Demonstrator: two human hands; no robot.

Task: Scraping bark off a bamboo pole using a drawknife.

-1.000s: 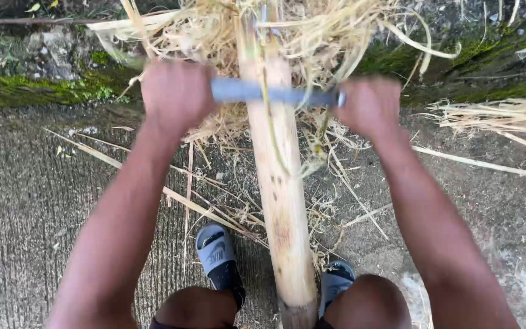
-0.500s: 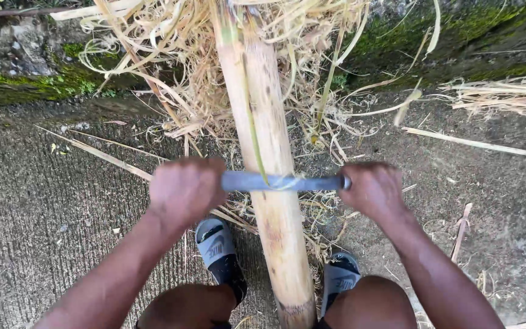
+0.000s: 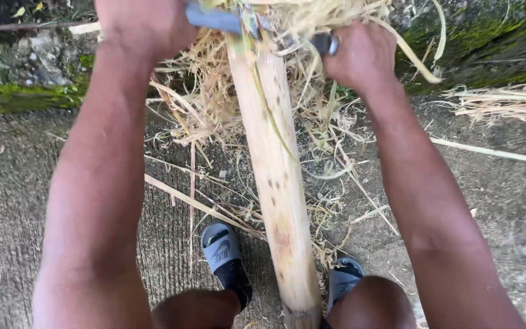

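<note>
From the head view I see my left hand [image 3: 144, 24] at the top edge, its grip closed around one end of a long blade [image 3: 214, 18] with a blue-grey flat. My right hand [image 3: 360, 55] has its grip closed on the other end, by the dark handle tip. The blade lies crosswise over the far end of a pale bamboo pole [image 3: 272, 158], touching it where loose strips curl up. The pole runs from between my knees away toward a mossy stone edge [image 3: 7, 97], tilted slightly left at the top. Straw-coloured shavings [image 3: 208, 103] pile around the pole's upper part and scatter over the concrete ground [image 3: 7, 201]. My two grey sandals [image 3: 223, 253] sit on either side of the pole's near end, the right one partly hidden by my knee
</note>
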